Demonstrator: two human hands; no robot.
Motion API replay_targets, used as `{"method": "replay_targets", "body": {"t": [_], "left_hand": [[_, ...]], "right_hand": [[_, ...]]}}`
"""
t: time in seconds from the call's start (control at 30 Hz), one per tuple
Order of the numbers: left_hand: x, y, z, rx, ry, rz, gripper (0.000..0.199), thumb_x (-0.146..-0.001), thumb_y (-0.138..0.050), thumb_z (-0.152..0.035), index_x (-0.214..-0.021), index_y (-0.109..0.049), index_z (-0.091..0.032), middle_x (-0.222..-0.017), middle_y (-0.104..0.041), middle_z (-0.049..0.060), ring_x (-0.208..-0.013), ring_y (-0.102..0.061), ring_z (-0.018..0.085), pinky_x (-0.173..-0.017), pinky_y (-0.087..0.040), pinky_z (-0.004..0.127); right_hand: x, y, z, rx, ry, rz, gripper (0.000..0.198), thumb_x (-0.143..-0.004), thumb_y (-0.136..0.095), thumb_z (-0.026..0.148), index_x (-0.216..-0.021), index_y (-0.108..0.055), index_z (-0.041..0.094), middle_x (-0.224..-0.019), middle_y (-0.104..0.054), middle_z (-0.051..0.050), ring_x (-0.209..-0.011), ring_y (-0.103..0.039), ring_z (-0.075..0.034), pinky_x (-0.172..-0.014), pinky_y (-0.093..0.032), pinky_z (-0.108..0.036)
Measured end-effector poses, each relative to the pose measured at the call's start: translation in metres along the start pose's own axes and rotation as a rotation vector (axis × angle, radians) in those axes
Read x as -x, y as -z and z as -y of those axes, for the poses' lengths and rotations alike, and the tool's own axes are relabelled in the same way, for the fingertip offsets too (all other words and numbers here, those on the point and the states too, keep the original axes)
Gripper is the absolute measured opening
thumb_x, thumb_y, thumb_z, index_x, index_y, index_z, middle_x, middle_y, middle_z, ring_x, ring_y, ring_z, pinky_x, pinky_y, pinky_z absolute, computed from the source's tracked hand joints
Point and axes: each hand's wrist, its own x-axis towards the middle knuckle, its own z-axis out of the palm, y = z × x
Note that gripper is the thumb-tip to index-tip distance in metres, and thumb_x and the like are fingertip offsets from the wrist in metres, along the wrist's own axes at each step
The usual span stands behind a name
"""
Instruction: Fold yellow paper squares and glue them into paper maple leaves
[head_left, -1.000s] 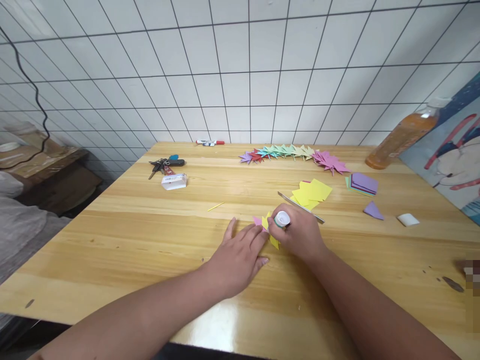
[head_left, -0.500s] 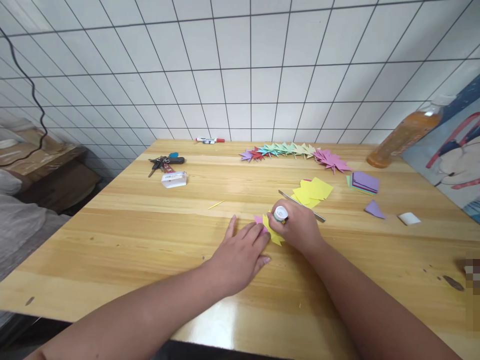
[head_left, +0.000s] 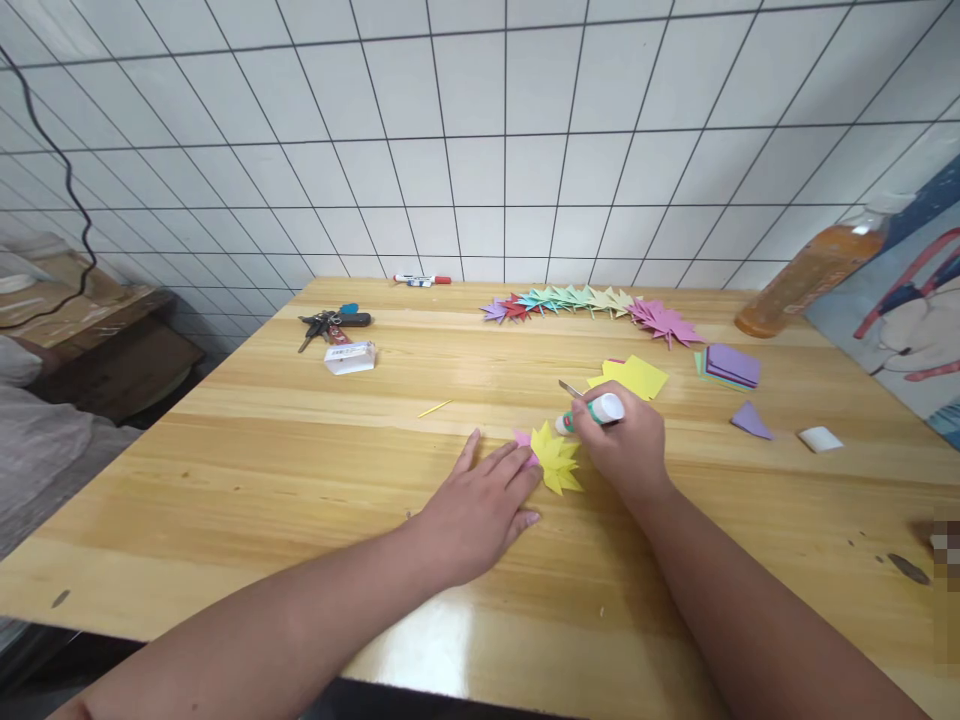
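Note:
My left hand (head_left: pixel 484 505) lies flat with its fingers spread, pressing on a pink folded paper piece (head_left: pixel 524 440) that joins a yellow pointed paper shape (head_left: pixel 556 460). Gripped in my right hand (head_left: pixel 626 440) is a white and green glue stick (head_left: pixel 589 414), its tip tilted down to the left just beyond the yellow shape's upper right points. Behind that hand lie yellow paper squares (head_left: pixel 637 376) and a thin metal blade-like strip (head_left: pixel 570 388), mostly hidden by the fingers.
Along the wall stretches a chain of folded paper leaves (head_left: pixel 577 300). Stacked coloured paper (head_left: pixel 731 365), a purple folded triangle (head_left: pixel 751 420), a white eraser-like block (head_left: pixel 820 438) and an orange drink bottle (head_left: pixel 814 270) stand right. Keys (head_left: pixel 330 322), a small box (head_left: pixel 350 357), markers (head_left: pixel 421 281) and a yellow stick (head_left: pixel 435 408) lie left.
My right hand has lifted the glue stick off the yellow paper shape and moved up and right, tilting the stick over. The yellow points are now uncovered. My left hand stays in place.

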Motion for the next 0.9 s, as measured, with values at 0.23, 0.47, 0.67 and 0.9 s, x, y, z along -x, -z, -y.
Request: {"method": "replay_targets", "body": {"t": [0.23, 0.47, 0.67, 0.9], "left_hand": [[-0.002, 0.004, 0.002, 0.02, -0.018, -0.04, 0.033, -0.09, -0.04, -0.031, -0.122, -0.046, -0.025, -0.132, -0.044, 0.005, -0.124, -0.035, 0.022, -0.108, -0.015, 0.048], [0.0, 0.002, -0.003, 0.026, -0.029, -0.019, 0.038, -0.09, -0.039, -0.036, -0.125, -0.042, -0.022, -0.13, -0.046, 0.005, -0.123, -0.035, 0.022, -0.109, -0.016, 0.046], [0.0, 0.003, -0.001, 0.026, -0.039, -0.023, 0.042, -0.09, -0.039, -0.037, -0.129, -0.04, -0.022, -0.129, -0.047, 0.005, -0.124, -0.034, 0.021, -0.109, -0.017, 0.044], [0.001, 0.003, -0.002, 0.015, -0.036, -0.019, 0.042, -0.09, -0.038, -0.038, -0.128, -0.041, -0.021, -0.13, -0.047, 0.006, -0.126, -0.032, 0.023, -0.109, -0.018, 0.043]], "right_hand": [[0.002, 0.007, 0.0, -0.138, 0.05, 0.136, 0.013, -0.076, -0.056, 0.031, -0.068, -0.055, 0.021, -0.057, -0.059, 0.004, -0.052, -0.052, -0.012, -0.052, -0.037, -0.022], [0.003, 0.0, 0.004, 0.03, 0.254, 0.337, 0.015, -0.076, -0.054, 0.031, -0.066, -0.055, 0.02, -0.061, -0.06, 0.002, -0.057, -0.054, -0.013, -0.053, -0.035, -0.024], [0.003, -0.007, 0.005, 0.082, 0.302, 0.331, 0.017, -0.078, -0.053, 0.033, -0.068, -0.055, 0.02, -0.062, -0.06, 0.002, -0.06, -0.055, -0.014, -0.055, -0.035, -0.025], [0.002, -0.012, 0.003, 0.113, 0.324, 0.29, 0.018, -0.08, -0.052, 0.034, -0.069, -0.056, 0.02, -0.065, -0.061, 0.0, -0.063, -0.057, -0.015, -0.057, -0.037, -0.026]]}}
